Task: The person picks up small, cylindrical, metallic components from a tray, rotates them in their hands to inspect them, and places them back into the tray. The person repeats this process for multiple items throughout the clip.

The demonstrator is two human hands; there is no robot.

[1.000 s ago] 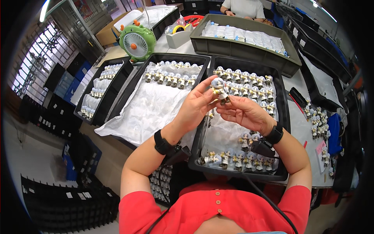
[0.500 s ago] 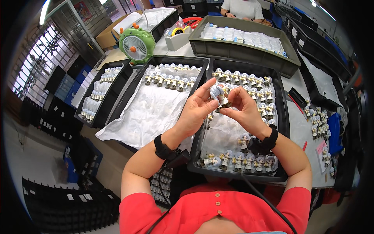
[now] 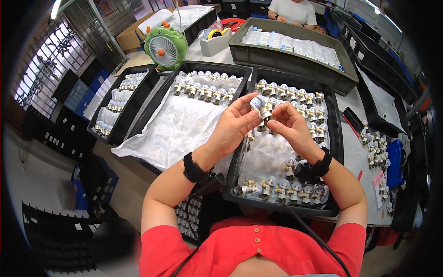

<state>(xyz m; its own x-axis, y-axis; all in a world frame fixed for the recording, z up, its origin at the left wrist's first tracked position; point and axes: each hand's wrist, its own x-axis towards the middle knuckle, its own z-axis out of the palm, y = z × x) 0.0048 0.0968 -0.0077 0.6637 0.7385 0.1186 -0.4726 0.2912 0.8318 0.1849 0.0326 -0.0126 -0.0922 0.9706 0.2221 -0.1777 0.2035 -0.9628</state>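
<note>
In front of my chest I hold a small figurine (image 3: 259, 103) with pale blue-grey hair and a white outfit. My left hand (image 3: 233, 122) pinches it between thumb and fingers near the head. The curled fingers of my right hand (image 3: 293, 127) meet its other side, lower on the body; the exact contact is partly hidden. Below my hands lies a black tray (image 3: 339, 138) lined with white sheet. Similar figurines (image 3: 282, 189) fill its near edge, and more rows line its far and right sides.
Left of it, another black tray (image 3: 180, 69) holds figurines and a white sheet (image 3: 161, 124). A narrower tray (image 3: 99, 131) sits farther left. Behind are a green fan (image 3: 166, 46) and a large grey-green bin (image 3: 295, 69). Loose figurines (image 3: 378, 150) stand at right. Another person (image 3: 295, 11) sits opposite.
The figurine has turned a little, with its hair more toward me. My right fingers have shifted slightly and opened a bit around it. The whole view has moved slightly.
</note>
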